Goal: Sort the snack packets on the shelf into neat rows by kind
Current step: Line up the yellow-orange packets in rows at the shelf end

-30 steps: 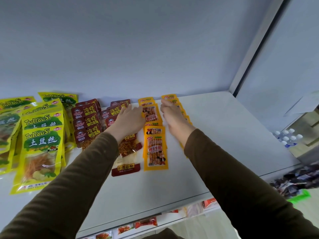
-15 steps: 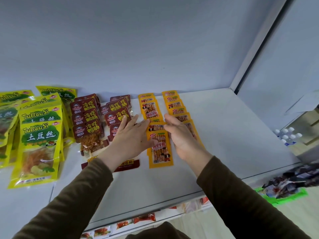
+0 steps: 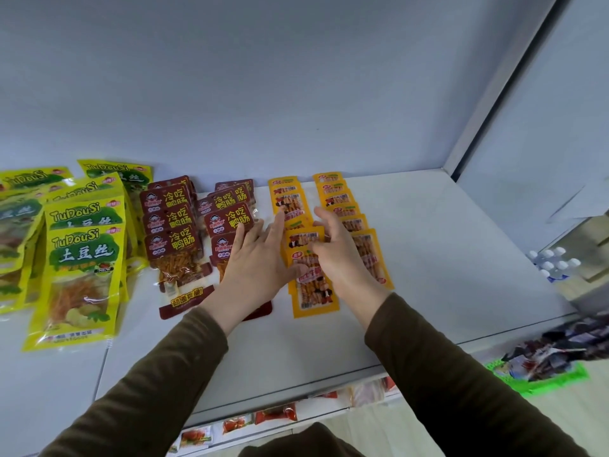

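Two hands at the orange snack packets on the white shelf (image 3: 428, 258).

The left hand (image 3: 257, 268) lies flat, fingers straight, over the left orange row (image 3: 313, 291) beside the maroon packets (image 3: 171, 239); the right hand (image 3: 336, 255), fingers curled, seems to pinch a packet between the two orange rows.

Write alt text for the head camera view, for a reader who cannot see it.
A person's left hand and right hand rest on overlapping orange snack packets laid in two rows on a white shelf. Left of these lie two rows of dark red packets, then yellow-green packets at the far left.
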